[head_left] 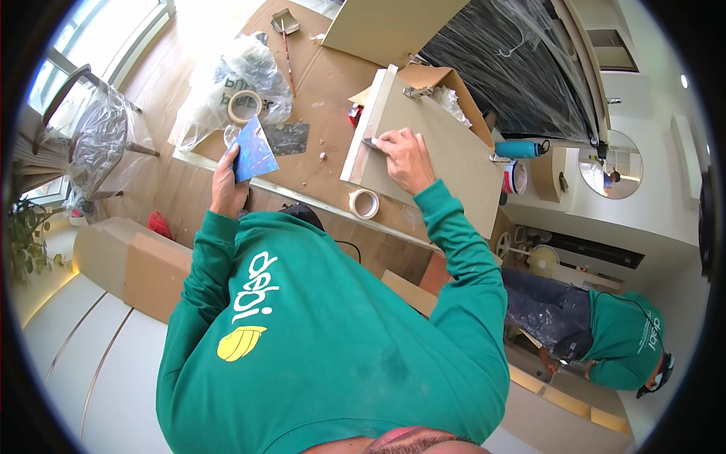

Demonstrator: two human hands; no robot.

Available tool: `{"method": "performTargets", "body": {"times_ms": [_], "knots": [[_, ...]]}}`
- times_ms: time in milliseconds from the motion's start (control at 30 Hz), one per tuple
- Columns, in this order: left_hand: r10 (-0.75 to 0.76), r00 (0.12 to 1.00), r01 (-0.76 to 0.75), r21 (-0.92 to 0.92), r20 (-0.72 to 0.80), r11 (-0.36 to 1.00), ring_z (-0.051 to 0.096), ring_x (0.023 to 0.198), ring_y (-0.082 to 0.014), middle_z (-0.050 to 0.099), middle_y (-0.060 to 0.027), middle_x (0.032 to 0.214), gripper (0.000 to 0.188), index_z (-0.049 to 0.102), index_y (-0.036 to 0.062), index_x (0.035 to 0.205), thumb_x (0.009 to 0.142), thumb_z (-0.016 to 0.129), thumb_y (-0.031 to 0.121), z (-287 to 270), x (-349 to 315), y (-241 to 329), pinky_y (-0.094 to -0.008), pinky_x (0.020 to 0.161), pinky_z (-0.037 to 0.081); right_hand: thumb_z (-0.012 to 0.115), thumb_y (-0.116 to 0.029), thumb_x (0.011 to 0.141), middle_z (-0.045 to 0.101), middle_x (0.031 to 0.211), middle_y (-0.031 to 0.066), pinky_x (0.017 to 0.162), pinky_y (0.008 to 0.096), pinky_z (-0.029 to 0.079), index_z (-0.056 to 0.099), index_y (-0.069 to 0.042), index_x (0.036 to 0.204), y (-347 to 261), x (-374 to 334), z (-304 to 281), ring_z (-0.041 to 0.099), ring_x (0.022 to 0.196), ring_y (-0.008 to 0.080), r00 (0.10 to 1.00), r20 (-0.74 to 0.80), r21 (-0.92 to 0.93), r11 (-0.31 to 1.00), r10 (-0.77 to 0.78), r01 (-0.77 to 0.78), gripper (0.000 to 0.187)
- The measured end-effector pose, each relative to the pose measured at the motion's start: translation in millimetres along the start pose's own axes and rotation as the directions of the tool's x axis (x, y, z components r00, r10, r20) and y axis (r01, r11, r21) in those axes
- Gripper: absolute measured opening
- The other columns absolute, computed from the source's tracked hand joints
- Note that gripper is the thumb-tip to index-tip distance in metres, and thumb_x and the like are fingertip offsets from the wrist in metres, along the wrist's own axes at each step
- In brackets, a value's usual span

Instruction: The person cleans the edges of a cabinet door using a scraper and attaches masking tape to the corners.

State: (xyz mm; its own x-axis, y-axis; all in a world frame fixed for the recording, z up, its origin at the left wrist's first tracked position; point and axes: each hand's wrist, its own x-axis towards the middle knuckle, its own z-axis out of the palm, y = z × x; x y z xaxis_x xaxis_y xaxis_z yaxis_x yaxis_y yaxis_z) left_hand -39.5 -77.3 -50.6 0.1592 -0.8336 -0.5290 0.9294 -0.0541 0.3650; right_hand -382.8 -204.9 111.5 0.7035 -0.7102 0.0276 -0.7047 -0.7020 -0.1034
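Observation:
My left hand [228,184] is closed around the edge of a flat blue plate [257,151] with pale smears, held at the table's near side. My right hand [406,157] pinches a small dark scraper [370,143], mostly hidden by the fingers. The scraper touches the long whitish edge of a beige cabinet door [446,166]. Metal hinges [418,92] are fixed to the door, which lies on the table. On that edge, beside the scraper, is a brownish-pink patch [361,157]. A masking tape roll [364,203] stands near the door's corner.
Brown cardboard [318,163] covers the table. A plastic bag [253,68], another tape roll [245,107], a grey flat sheet [286,139] and a brush [287,57] lie to the left. An open box [446,79] and a blue bottle [522,148] stand beyond the door. Another person [620,333] bends at right.

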Motion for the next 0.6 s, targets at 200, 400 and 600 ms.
{"method": "performTargets", "body": {"times_ms": [200, 400, 600], "knots": [[-0.009, 1.000, 0.009, -0.007, -0.016, 1.000, 0.068, 0.106, -0.0189, 0.068, -0.0087, 0.122, 0.034, 0.058, -0.0012, 0.131, 0.104, 0.057, 0.020, -7, 3, -3, -0.0364, 0.097, 0.054, 0.061, -0.004, 0.083, 0.069, 0.106, -0.0004, 0.086, 0.0409, 0.041, 0.075, -0.012, 0.110, -33, -27, -8, 0.057, 0.101, 0.0228, 0.996, 0.087, 0.022, 0.999, -0.029, 0.027, 0.032], [-0.015, 1.000, 0.015, -0.001, -0.022, 1.000, 0.068, 0.106, -0.0191, 0.069, -0.0085, 0.121, 0.034, 0.059, -0.0008, 0.130, 0.104, 0.058, 0.020, 3, 4, -3, -0.0367, 0.097, 0.054, 0.062, -0.005, 0.082, 0.068, 0.105, -0.0005, 0.086, 0.0405, 0.041, 0.075, -0.011, 0.111, -52, -46, -16, 0.057, 0.102, 0.0222, 0.982, 0.177, 0.043, 0.998, -0.060, 0.053, 0.032], [-0.102, 0.991, 0.100, 0.035, 0.083, 0.994, 0.068, 0.105, -0.0189, 0.069, -0.0077, 0.118, 0.034, 0.060, -0.0002, 0.128, 0.102, 0.059, 0.021, 32, -4, -11, -0.0360, 0.097, 0.054, 0.062, 0.000, 0.080, 0.069, 0.111, -0.0006, 0.084, 0.0395, 0.042, 0.075, -0.010, 0.115, -67, -38, -49, 0.056, 0.101, 0.0230, 0.995, 0.066, 0.174, 0.982, -0.080, 0.067, 0.039]]}}
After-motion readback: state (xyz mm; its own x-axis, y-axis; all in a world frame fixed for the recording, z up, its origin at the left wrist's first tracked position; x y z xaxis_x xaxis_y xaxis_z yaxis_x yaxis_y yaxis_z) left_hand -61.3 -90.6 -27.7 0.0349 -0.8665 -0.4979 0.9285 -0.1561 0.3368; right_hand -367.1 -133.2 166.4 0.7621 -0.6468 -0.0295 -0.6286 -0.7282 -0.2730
